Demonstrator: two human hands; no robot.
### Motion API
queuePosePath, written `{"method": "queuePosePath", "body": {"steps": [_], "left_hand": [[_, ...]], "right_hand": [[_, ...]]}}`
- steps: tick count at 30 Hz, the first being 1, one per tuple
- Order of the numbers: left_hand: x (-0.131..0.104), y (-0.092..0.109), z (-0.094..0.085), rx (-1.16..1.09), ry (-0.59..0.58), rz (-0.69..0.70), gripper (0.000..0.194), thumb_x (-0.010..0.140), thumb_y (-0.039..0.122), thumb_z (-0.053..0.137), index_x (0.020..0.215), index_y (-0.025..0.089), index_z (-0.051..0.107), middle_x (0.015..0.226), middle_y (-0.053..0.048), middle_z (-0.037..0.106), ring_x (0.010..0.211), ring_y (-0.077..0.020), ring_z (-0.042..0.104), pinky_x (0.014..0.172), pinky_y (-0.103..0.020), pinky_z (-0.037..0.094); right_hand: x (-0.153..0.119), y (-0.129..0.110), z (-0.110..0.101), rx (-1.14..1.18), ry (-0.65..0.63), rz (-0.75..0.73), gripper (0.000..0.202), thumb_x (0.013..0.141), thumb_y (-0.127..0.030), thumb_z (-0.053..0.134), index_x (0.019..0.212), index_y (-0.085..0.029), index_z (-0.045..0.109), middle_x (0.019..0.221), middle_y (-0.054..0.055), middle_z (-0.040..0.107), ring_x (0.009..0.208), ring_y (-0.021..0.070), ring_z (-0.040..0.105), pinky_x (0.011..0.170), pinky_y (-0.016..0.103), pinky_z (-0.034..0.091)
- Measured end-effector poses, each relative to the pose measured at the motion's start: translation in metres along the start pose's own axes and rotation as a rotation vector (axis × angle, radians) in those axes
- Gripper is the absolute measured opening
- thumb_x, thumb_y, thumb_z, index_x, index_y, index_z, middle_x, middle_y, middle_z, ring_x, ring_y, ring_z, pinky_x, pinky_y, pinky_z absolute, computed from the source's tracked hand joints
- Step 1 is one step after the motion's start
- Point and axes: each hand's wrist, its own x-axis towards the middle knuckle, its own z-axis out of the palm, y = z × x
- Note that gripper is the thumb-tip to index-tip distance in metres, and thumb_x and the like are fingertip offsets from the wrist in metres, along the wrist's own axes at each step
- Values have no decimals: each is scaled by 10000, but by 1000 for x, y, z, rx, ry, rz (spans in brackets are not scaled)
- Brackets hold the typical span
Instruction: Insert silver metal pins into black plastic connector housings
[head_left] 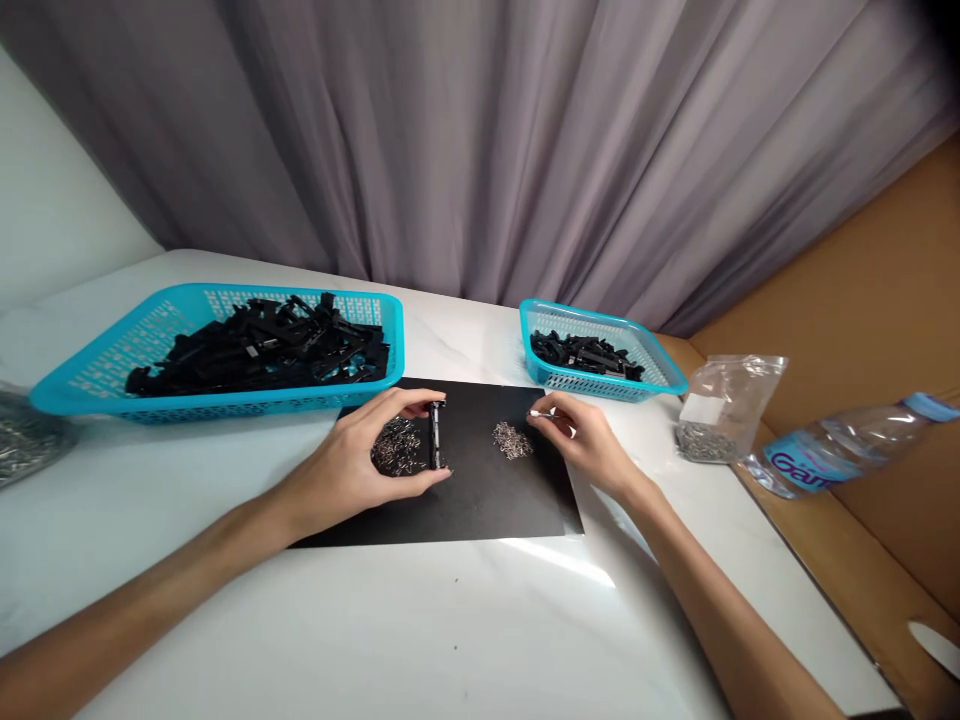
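The left hand (375, 455) is pinching a black part (436, 436); the right (577, 430) is pinching something small, perhaps metal. Near the bench's (360, 620) right edge, a bottle (840, 445) is reading "Gam", partly legible.

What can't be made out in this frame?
All in the head view:
Tiny pale-tipped item in the right hand: mostly covered by fingers.
Narrow black plastic part in the left hand: details too small.
Left heap of small metal pieces: partly behind the left hand.
Clear plastic bag: cut off by the left edge.
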Motion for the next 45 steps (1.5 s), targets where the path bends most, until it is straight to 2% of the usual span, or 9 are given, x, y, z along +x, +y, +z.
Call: {"method": "queuePosePath", "body": {"steps": [3, 8, 12, 16, 19, 22, 28, 33, 45], "left_hand": [[-1, 4, 7, -85, -20, -27, 639, 802, 390, 807, 1369, 263, 540, 1243, -52, 674, 1107, -241, 676, 1022, -393, 559], [-4, 10, 21, -167, -39, -63, 676, 776, 380, 830, 1372, 277, 528, 1243, -46, 673, 1109, -242, 673, 1017, -418, 563], [-7, 13, 25, -183, -42, -56, 673, 775, 363, 835, 1370, 282, 533, 1218, -50, 676, 1097, -249, 665, 992, -437, 570], [-9, 16, 27, -209, -30, -6, 710, 751, 311, 847, 1382, 282, 522, 1231, -55, 672, 1074, -238, 673, 980, -419, 583], [-10, 18, 28, -212, -12, 3, 708, 718, 299, 865, 1346, 271, 538, 1188, -52, 683, 1041, -237, 680, 956, -408, 591], [-10, 20, 28, -191, -10, 26, 661, 717, 272, 860, 1304, 265, 556, 1161, -48, 686, 1028, -237, 676, 940, -403, 583], [-10, 23, 29, -186, 11, 108, 640, 736, 243, 850, 1292, 260, 535, 1187, -48, 682, 1075, -242, 667, 940, -384, 563], [-11, 23, 30, -173, 20, 123, 600, 750, 241, 842, 1270, 260, 543, 1175, -51, 681, 1070, -249, 672, 929, -391, 563], [-12, 22, 33, -147, -13, 138, 670, 789, 229, 830, 1367, 271, 493, 1274, -59, 632, 1181, -247, 636, 1022, -402, 548]], "right_hand": [[-2, -13, 7, 172, -1, 54, 243, 984, -395, 623, 960, -168, 707, 873, 46, 717, 703, 150, 604, 639, 274, 478], [-6, -36, 16, 319, -58, 16, 209, 994, -335, 623, 1035, -198, 775, 1012, 74, 733, 841, 170, 648, 663, 278, 488], [-8, -48, 19, 332, -31, -6, 181, 976, -293, 646, 1080, -227, 778, 970, 55, 716, 769, 155, 617, 597, 269, 448], [-13, -57, 21, 268, 90, -34, 223, 961, -214, 635, 1175, -222, 696, 947, 30, 759, 718, 147, 643, 599, 274, 486], [-18, -65, 23, 119, 212, -160, 259, 966, -116, 578, 1193, -223, 642, 970, 26, 782, 768, 157, 693, 615, 285, 512], [-22, -72, 27, -70, 291, -299, 236, 997, -106, 566, 1187, -232, 627, 955, 26, 781, 737, 156, 685, 643, 310, 513], [-26, -73, 34, -233, 277, -370, 298, 1032, -132, 539, 1307, -244, 571, 884, 24, 757, 689, 167, 645, 641, 327, 484], [-28, -71, 38, -278, 248, -406, 442, 1021, -70, 485, 1431, -233, 490, 902, 43, 741, 712, 185, 622, 675, 339, 480], [-32, -93, 49, -189, 346, -140, 353, 1014, -130, 509, 1351, -234, 514, 1011, 48, 770, 820, 201, 699, 780, 364, 548]]}}
